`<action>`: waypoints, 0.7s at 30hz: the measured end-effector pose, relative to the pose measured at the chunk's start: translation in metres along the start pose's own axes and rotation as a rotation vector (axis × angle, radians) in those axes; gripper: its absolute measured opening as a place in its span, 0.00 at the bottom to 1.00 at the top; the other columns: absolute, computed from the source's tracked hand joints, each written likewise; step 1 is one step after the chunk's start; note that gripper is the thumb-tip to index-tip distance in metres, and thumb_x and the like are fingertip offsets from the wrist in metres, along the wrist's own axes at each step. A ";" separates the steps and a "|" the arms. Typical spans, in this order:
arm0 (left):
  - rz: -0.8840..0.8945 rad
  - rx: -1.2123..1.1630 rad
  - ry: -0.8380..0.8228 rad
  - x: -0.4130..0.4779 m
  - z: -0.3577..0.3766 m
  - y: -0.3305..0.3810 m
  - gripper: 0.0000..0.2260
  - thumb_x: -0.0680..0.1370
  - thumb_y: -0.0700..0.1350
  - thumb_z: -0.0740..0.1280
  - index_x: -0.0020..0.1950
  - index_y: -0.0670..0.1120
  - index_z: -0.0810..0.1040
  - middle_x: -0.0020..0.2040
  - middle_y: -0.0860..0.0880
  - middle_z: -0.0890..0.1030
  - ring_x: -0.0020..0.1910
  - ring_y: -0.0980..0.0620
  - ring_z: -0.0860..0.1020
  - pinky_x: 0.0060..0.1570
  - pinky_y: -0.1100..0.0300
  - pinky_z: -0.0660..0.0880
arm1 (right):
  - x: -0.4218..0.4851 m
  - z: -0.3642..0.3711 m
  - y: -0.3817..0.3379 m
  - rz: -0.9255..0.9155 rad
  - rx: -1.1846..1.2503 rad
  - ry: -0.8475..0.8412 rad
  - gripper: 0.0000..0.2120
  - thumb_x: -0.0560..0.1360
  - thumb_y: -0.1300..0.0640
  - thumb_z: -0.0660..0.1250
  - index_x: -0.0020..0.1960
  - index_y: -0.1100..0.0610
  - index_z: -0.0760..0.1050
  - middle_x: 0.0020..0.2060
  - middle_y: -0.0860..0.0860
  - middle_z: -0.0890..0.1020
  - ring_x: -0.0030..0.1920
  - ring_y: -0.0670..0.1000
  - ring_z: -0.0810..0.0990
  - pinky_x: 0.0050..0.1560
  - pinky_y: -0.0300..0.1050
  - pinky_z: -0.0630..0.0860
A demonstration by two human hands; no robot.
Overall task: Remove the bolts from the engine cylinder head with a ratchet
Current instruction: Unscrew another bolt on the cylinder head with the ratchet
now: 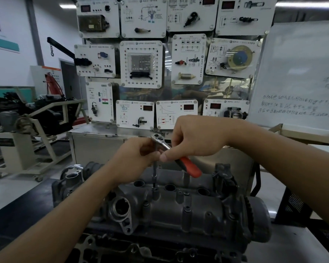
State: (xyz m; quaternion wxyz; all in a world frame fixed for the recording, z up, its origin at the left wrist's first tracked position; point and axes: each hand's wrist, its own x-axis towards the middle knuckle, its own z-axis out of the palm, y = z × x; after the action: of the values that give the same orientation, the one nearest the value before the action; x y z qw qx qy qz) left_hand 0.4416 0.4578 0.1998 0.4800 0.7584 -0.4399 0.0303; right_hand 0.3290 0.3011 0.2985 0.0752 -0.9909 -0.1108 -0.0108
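A grey engine cylinder head (pixel 188 209) lies on the bench below me, with several bolts (pixel 179 194) standing along its top. A chrome ratchet (pixel 158 138) with a red and black handle (pixel 191 168) sits above it. A long extension bar (pixel 154 173) drops from the ratchet head to a socket on one bolt (pixel 155 189) near the middle of the cylinder head. My left hand (pixel 135 158) pinches the extension just under the ratchet head. Around the ratchet handle curl the fingers of my right hand (pixel 196 137).
A display board (pixel 141 63) of mounted car parts stands right behind the bench. A whiteboard (pixel 300 78) with writing is at the right, a cardboard box (pixel 302 134) below it. An engine on a stand (pixel 27 118) occupies the left floor area.
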 end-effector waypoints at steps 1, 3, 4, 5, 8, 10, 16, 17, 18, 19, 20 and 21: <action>-0.030 -0.122 -0.045 0.001 0.000 -0.002 0.08 0.79 0.35 0.68 0.49 0.47 0.83 0.46 0.47 0.87 0.47 0.50 0.85 0.50 0.59 0.82 | 0.000 -0.002 0.003 0.003 -0.022 0.000 0.21 0.75 0.41 0.71 0.33 0.56 0.82 0.21 0.44 0.74 0.24 0.42 0.69 0.29 0.32 0.65; -0.091 -0.323 -0.116 0.003 0.000 -0.008 0.08 0.80 0.33 0.66 0.55 0.42 0.81 0.49 0.44 0.87 0.51 0.47 0.85 0.55 0.56 0.82 | 0.000 -0.007 0.010 0.026 -0.085 -0.020 0.18 0.75 0.41 0.72 0.38 0.55 0.85 0.26 0.46 0.79 0.28 0.44 0.73 0.33 0.40 0.72; -0.107 -0.377 -0.143 0.005 -0.001 -0.010 0.07 0.80 0.33 0.65 0.56 0.39 0.80 0.50 0.42 0.86 0.52 0.46 0.85 0.56 0.54 0.81 | 0.000 -0.010 0.014 0.044 -0.123 -0.034 0.16 0.75 0.42 0.72 0.39 0.55 0.85 0.28 0.47 0.81 0.30 0.46 0.76 0.38 0.44 0.76; -0.113 -0.403 -0.171 0.007 -0.002 -0.012 0.07 0.80 0.34 0.65 0.56 0.38 0.80 0.49 0.42 0.86 0.52 0.45 0.85 0.56 0.54 0.81 | 0.002 -0.011 0.019 0.063 -0.167 -0.040 0.16 0.76 0.44 0.72 0.39 0.56 0.84 0.28 0.47 0.82 0.31 0.46 0.77 0.42 0.47 0.77; -0.095 -0.417 -0.215 0.012 -0.004 -0.016 0.07 0.79 0.36 0.65 0.55 0.37 0.80 0.47 0.43 0.87 0.49 0.46 0.85 0.51 0.57 0.82 | 0.012 -0.007 0.034 0.115 -0.302 0.015 0.11 0.78 0.49 0.70 0.43 0.56 0.83 0.30 0.47 0.83 0.33 0.44 0.79 0.44 0.47 0.77; -0.079 -0.456 -0.188 0.013 0.000 -0.018 0.09 0.76 0.39 0.67 0.53 0.37 0.80 0.44 0.44 0.86 0.46 0.46 0.85 0.48 0.57 0.82 | 0.020 -0.001 0.043 0.121 -0.342 0.128 0.08 0.78 0.54 0.70 0.56 0.52 0.85 0.42 0.45 0.85 0.44 0.46 0.81 0.51 0.47 0.78; -0.042 -0.518 -0.137 0.010 0.007 -0.028 0.11 0.74 0.41 0.68 0.52 0.36 0.80 0.42 0.43 0.85 0.43 0.47 0.85 0.46 0.57 0.83 | 0.040 0.023 0.061 0.051 -0.101 0.206 0.26 0.80 0.66 0.61 0.75 0.49 0.70 0.70 0.52 0.76 0.67 0.53 0.74 0.69 0.52 0.70; -0.048 -0.521 -0.131 0.009 0.006 -0.028 0.11 0.74 0.42 0.67 0.53 0.37 0.80 0.42 0.43 0.85 0.44 0.47 0.85 0.47 0.57 0.83 | 0.043 0.027 0.060 0.047 -0.093 0.204 0.27 0.80 0.66 0.60 0.76 0.50 0.68 0.72 0.52 0.74 0.69 0.53 0.72 0.70 0.52 0.69; -0.053 -0.520 -0.124 0.008 0.005 -0.030 0.11 0.74 0.41 0.67 0.53 0.37 0.80 0.43 0.43 0.86 0.44 0.47 0.86 0.46 0.58 0.83 | 0.045 0.030 0.060 0.046 -0.092 0.203 0.28 0.80 0.66 0.60 0.77 0.50 0.66 0.73 0.52 0.72 0.71 0.53 0.71 0.71 0.51 0.68; -0.055 -0.518 -0.114 0.007 0.005 -0.031 0.11 0.75 0.41 0.67 0.54 0.37 0.80 0.42 0.43 0.86 0.44 0.47 0.86 0.45 0.58 0.83 | 0.046 0.031 0.058 0.047 -0.097 0.203 0.28 0.80 0.65 0.60 0.78 0.50 0.65 0.74 0.52 0.71 0.72 0.53 0.70 0.72 0.51 0.68; -0.053 -0.511 -0.100 0.006 0.005 -0.032 0.10 0.76 0.40 0.66 0.53 0.37 0.80 0.42 0.44 0.86 0.43 0.47 0.86 0.45 0.59 0.82 | 0.045 0.032 0.057 0.046 -0.112 0.204 0.27 0.80 0.64 0.60 0.78 0.51 0.64 0.74 0.51 0.71 0.72 0.53 0.70 0.72 0.51 0.68; -0.050 -0.502 -0.083 0.006 0.006 -0.032 0.08 0.77 0.38 0.66 0.53 0.37 0.80 0.41 0.44 0.86 0.43 0.47 0.86 0.44 0.59 0.82 | 0.043 0.032 0.056 0.046 -0.137 0.211 0.27 0.80 0.63 0.62 0.78 0.51 0.65 0.73 0.51 0.72 0.70 0.53 0.71 0.71 0.51 0.69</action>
State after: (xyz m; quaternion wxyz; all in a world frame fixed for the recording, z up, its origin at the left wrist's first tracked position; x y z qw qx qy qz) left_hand 0.4656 0.4549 0.1768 0.6352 0.6269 -0.4340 -0.1230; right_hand 0.3836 0.2612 0.2605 0.0188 -0.9894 -0.0788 -0.1208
